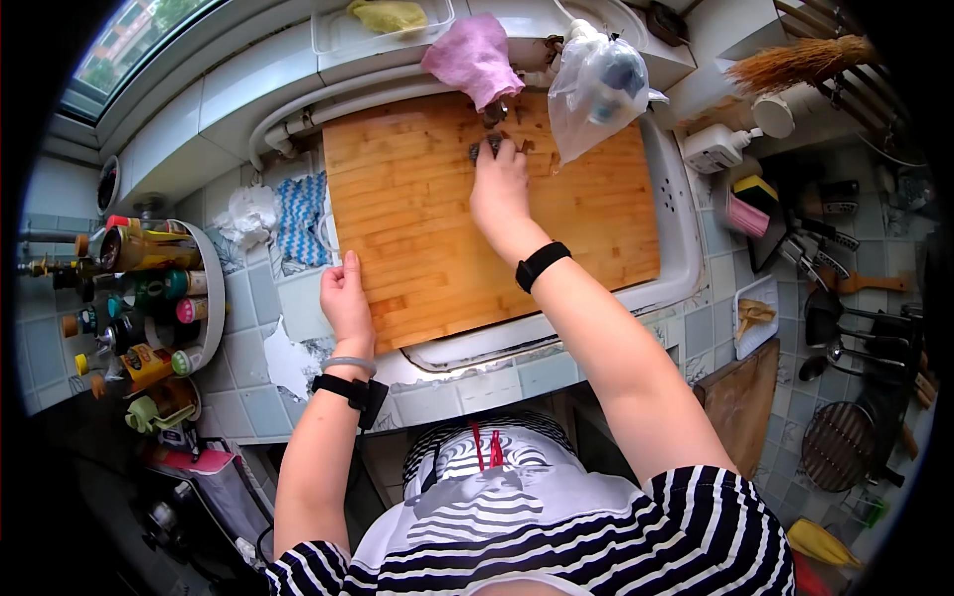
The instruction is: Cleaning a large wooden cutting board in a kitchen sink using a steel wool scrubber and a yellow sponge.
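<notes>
A large wooden cutting board lies across the white sink. My left hand is closed on the board's left edge, its thumb pointing up. Near the board's far edge my right hand presses down on a dark grey scrubber, probably steel wool, mostly hidden under the fingers. Small dark bits lie on the wood beside it. Just beyond my right hand is the metal faucet, with a pink cloth draped over it. A clear plastic bag hangs over the board's far right part.
A rack of bottles stands at the left on the tiled counter. A blue-striped cloth and crumpled white paper lie beside the board. On the right are a white pump bottle, hanging utensils and a second wooden board.
</notes>
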{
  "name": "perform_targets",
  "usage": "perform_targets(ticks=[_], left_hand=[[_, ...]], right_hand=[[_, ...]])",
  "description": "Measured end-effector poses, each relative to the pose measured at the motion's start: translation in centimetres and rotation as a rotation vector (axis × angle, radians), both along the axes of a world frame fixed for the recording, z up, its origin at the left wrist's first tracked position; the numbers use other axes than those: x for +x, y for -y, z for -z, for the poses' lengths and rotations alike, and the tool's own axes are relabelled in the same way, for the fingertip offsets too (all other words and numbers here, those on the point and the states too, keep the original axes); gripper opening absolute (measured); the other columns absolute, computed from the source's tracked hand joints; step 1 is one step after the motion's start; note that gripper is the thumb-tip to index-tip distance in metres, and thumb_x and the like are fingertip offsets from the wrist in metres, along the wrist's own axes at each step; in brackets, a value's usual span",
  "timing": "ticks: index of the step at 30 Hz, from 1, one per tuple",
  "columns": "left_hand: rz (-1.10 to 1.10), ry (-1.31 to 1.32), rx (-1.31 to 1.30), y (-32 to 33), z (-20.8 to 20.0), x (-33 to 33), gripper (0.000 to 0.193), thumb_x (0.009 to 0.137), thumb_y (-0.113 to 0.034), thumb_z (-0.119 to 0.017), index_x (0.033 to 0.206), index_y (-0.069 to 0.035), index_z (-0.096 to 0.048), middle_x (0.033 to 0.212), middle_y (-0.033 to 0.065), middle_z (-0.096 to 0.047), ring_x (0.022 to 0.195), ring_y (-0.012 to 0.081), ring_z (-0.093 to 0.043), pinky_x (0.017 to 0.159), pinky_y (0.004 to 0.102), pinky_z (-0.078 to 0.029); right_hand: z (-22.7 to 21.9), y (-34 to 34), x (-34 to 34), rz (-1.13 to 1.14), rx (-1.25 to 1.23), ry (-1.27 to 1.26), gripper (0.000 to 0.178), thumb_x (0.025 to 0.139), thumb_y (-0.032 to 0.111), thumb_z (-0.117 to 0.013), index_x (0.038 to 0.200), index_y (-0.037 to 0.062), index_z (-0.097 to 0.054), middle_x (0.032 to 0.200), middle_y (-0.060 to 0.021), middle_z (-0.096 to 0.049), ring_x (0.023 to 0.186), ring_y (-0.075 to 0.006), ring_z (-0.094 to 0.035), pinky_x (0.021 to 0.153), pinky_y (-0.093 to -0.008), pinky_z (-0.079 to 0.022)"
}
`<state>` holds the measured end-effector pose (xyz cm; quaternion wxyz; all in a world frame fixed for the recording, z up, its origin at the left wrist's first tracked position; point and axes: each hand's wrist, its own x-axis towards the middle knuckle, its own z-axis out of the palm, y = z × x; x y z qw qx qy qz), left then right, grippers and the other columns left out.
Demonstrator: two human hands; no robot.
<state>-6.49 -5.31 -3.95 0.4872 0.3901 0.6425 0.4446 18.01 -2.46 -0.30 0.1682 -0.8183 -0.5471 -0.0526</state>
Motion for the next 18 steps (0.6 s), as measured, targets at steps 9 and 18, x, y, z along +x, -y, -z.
perform_targets(ticks=[9, 18], left_hand=[[-0.014, -0.015, -0.004, 0.2, -0.1, -0.6, 0.035, 0.093, -0.037, -0.068, 0.083, -0.006, -0.056, 0.07, -0.0051, -0.051, 0.064, 0.0038, -0.039, 0.057, 0.0206, -0.035], [0.003, -0.028, -0.016, 0.0, 0.2, -0.4, 0.036, 0.093, -0.038, -0.067, 0.083, -0.005, -0.057, 0.073, -0.0034, -0.053, 0.066, 0.0053, -0.042, 0.061, 0.0216, -0.037]], right_hand=[[0.6, 7.4, 5.4, -0.211, 0.015, 0.002, 0.042, 0.081, 0.002, -0.058, 0.121, 0.0098, -0.063, 0.117, -0.0121, -0.058, 0.106, -0.0326, -0.053, 0.091, -0.0418, -0.045], [1.3, 9.2, 0.1, -0.223, 0.065, -0.148, 0.038, 0.084, 0.0, -0.056, 0.122, 0.0037, -0.059, 0.111, -0.0178, -0.057, 0.105, -0.0339, -0.054, 0.088, -0.0418, -0.049]])
